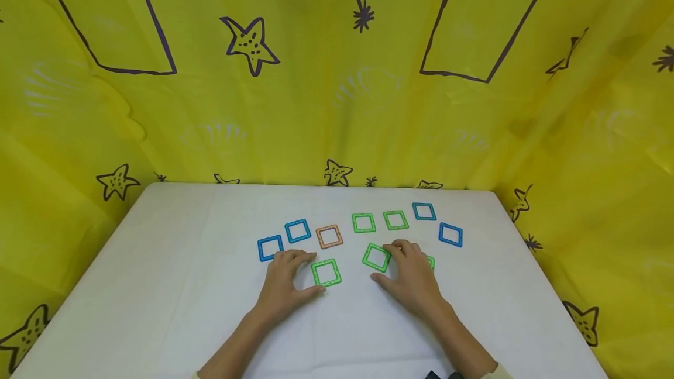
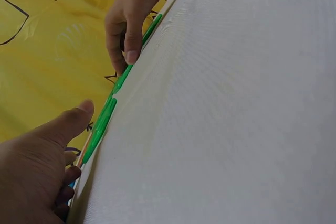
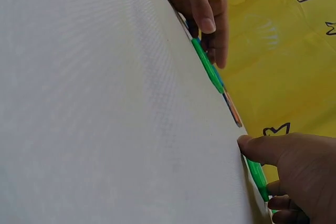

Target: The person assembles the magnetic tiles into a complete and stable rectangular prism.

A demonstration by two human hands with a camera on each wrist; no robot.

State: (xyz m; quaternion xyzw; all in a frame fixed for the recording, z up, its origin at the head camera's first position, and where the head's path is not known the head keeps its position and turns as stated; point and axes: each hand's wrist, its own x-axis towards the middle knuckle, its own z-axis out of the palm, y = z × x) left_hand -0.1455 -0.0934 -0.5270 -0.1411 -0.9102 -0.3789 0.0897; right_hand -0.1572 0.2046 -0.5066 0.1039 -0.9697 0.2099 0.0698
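In the head view, my left hand (image 1: 284,282) rests at the left of a green square frame tile (image 1: 323,262). Its thumb and index finger are spread, one tip near the tile's lower edge and the other near its top. My right hand (image 1: 413,276) lies over the right side of another green frame tile (image 1: 367,254), fingertips at its corner and thumb just below it. A third green tile (image 1: 432,263) is partly hidden behind that hand. The left wrist view shows the left tile (image 2: 100,132) edge-on, flat on the table beside the left thumb.
Beyond the hands, blue tiles (image 1: 297,240), an orange tile (image 1: 329,245) and two green tiles (image 1: 364,231) lie in a loose arc on the white table (image 1: 184,285). More blue tiles (image 1: 450,243) sit at the right. A yellow curtain (image 1: 305,104) surrounds the table.
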